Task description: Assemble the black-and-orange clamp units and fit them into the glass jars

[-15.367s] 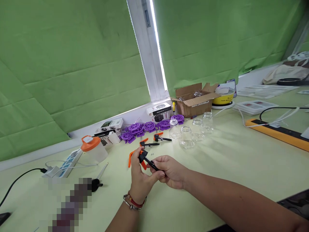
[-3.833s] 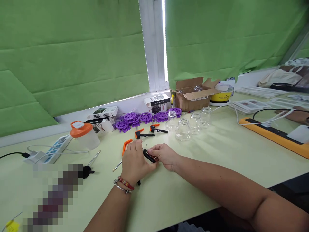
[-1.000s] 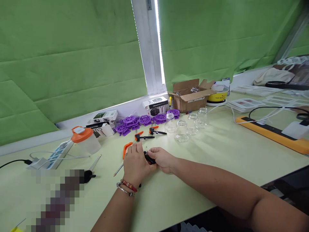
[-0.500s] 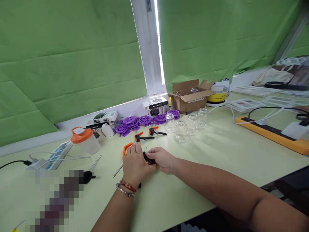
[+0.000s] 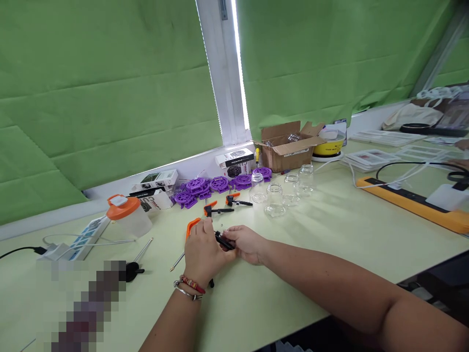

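Note:
My left hand [image 5: 203, 249] is wrapped round a black-and-orange device [image 5: 224, 241]. Its orange handle shows past my knuckles, and a thin metal rod with a gold tip sticks out to the left, apparently from the same piece. My right hand [image 5: 245, 244] pinches the device's black part from the right; what lies under those fingertips is hidden. Just beyond my hands lie two similar black-and-orange devices [image 5: 219, 210] [image 5: 239, 201]. A tiny bit [image 5: 221, 225] rests on the table behind my fingers. Under my left wrist a small black tip [image 5: 211, 283] pokes out.
Several clear glass jars [image 5: 274, 201] stand right of centre. Purple plastic reels [image 5: 220, 184], printed boxes [image 5: 235, 164] and an open carton [image 5: 289, 150] line the back. At left are an orange-lidded jug [image 5: 128, 215] and a power strip [image 5: 91, 234]; at right, an orange bar [image 5: 410, 205].
The black part between my hands has turned slightly and shows more of its length. My right fingers have shifted a little on it. Both hands keep their hold.

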Demonstrator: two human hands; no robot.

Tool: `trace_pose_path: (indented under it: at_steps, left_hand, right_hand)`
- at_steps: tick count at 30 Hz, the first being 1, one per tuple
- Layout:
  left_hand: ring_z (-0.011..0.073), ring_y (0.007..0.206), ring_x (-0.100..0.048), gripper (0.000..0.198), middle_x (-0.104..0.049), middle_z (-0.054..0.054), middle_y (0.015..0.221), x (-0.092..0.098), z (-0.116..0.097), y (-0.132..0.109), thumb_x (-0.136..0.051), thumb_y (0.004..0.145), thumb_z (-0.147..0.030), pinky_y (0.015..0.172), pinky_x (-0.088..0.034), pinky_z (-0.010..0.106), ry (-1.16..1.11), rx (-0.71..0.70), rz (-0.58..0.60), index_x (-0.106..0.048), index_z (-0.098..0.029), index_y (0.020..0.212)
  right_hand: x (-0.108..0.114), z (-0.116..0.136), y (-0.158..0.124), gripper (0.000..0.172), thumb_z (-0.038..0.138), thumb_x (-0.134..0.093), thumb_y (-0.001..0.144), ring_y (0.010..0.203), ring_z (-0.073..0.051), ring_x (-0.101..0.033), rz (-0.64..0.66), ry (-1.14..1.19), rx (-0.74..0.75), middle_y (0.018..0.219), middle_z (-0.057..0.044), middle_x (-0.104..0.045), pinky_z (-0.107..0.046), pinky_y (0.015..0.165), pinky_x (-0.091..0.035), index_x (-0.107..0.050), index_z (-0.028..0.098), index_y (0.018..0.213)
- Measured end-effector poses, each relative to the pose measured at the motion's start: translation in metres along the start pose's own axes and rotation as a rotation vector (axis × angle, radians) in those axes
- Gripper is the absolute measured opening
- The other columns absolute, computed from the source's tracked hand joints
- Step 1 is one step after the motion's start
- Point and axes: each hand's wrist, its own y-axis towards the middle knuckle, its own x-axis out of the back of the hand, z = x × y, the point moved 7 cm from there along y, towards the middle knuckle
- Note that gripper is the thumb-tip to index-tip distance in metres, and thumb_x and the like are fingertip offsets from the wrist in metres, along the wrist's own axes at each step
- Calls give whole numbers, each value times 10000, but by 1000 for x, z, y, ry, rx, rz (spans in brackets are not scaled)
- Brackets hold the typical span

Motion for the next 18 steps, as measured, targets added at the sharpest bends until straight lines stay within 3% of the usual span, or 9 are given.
trace_pose_path:
  at_steps: [3,8,18]
  left_hand:
    - [324,1040,-526,756,-571,138,1084,1,2,1,-662,553,-501,827,-447,428,-14,18,11,-416,-157,1181]
    - [319,1066,-516,820,-566,150,1109,1,1,1,-662,536,-568,841,-450,424,-25,28,29,-419,-137,1191]
    - [317,1055,-531,894,-574,151,1093,0,4,1,-657,503,-644,826,-467,424,-24,40,33,-426,-124,1192]
  right_hand:
    - [-3,2,-1,141,218,-585,832,600,-127,-583,32,-7,13,680,-39,-606,-271,603,-475,-585,120,731]
    - [4,5,-4,104,212,-570,833,483,-104,-507,-78,-117,-29,583,12,-539,-247,484,-442,-550,149,752]
    - [1,12,-9,59,173,-596,745,461,-92,-489,-54,-176,-26,571,30,-520,-201,405,-369,-550,163,780]
